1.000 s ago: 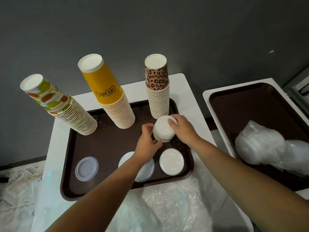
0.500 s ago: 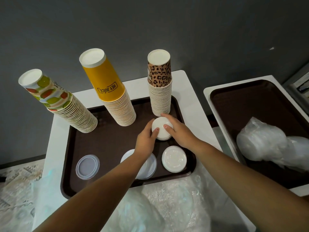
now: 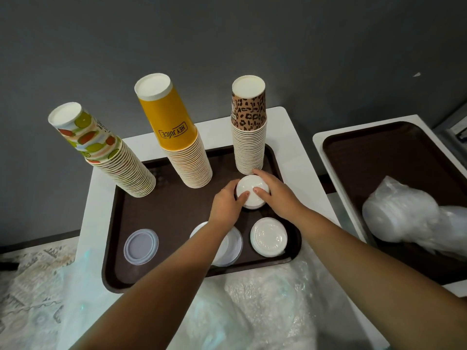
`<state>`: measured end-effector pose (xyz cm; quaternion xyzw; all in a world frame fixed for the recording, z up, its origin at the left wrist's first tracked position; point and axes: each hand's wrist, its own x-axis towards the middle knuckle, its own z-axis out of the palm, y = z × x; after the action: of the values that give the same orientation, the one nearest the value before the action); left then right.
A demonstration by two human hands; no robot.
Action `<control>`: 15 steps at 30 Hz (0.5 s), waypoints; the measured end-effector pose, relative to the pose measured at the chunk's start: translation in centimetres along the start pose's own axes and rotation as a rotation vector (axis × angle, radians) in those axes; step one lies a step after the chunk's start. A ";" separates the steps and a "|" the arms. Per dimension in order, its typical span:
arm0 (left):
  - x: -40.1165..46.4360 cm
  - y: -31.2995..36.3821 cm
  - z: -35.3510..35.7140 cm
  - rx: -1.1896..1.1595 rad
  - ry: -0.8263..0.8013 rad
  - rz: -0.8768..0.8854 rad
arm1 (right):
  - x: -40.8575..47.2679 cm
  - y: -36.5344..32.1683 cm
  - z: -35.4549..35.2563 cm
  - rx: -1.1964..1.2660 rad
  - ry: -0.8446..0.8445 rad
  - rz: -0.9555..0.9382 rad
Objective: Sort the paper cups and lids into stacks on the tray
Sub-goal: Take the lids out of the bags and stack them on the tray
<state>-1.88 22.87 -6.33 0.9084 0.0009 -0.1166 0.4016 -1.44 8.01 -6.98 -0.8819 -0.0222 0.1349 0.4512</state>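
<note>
I see the desk (image 3: pixel 298 152) with the tray (image 3: pixel 177 205) on it, and most of the job looks done. Three tall cup stacks stand at the back of the tray: the fruit cups (image 3: pixel 106 152) lean left, the yellow cups (image 3: pixel 182 145) lean a bit, and the spotted cups (image 3: pixel 249 127) stand straight. At the front lie a clear lid (image 3: pixel 140 246), a second clear lid pile (image 3: pixel 231 246) partly under my arm, and a white lid pile (image 3: pixel 269 236). My left hand (image 3: pixel 227 208) and right hand (image 3: pixel 276 195) both hold a small white lid stack (image 3: pixel 251 195), fingers curled round its sides, just in front of the spotted cups. I think it only needs setting down and straightening. A bag (image 3: pixel 409 215) on the second tray (image 3: pixel 379 157) may hold more lids. The spotted cups are very close, so a bump could tip them. There is bare tray to the left.
</note>
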 end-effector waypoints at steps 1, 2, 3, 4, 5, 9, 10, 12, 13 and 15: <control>0.0 0.0 -0.2 0.006 -0.013 -0.004 | 0.0 -0.2 -0.1 -0.011 0.014 0.007; 0.0 0.0 -0.3 0.011 -0.024 -0.014 | -0.1 -0.3 -0.2 -0.011 0.032 0.013; -0.1 -0.1 -0.4 0.018 -0.030 -0.020 | -0.2 -0.5 -0.3 -0.003 0.053 0.014; -0.3 -0.1 -0.5 0.027 -0.036 -0.029 | -0.4 -0.7 -0.4 0.005 0.076 0.010; -0.5 -0.1 -0.6 0.033 -0.038 -0.035 | -0.6 -1.0 -0.4 0.008 0.103 0.006; -1.9 -0.1 -1.9 0.045 -0.031 -0.055 | -2.1 -1.9 -0.8 -0.011 0.262 0.010; -2.5 -0.3 -2.4 0.054 -0.035 -0.049 | -2.7 -1.9 -0.8 -0.017 0.281 -0.006; -4.1 -1.1 -3.7 0.086 -0.058 -0.027 | -4.0 -1.7 -0.6 -0.027 0.280 -0.059; -5.0 -1.7 -4.3 0.107 -0.072 -0.020 | -4.7 -1.5 -0.4 -0.026 0.277 -0.085; -6.7 -2.5 -5.4 0.156 -0.096 -0.001 | -6.0 -1.2 0.0 -0.017 0.285 -0.125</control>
<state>-7.51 29.14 -3.23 0.9302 -0.0270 -0.1601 0.3291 -7.08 7.72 -4.73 -0.8928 -0.0142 -0.0203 0.4497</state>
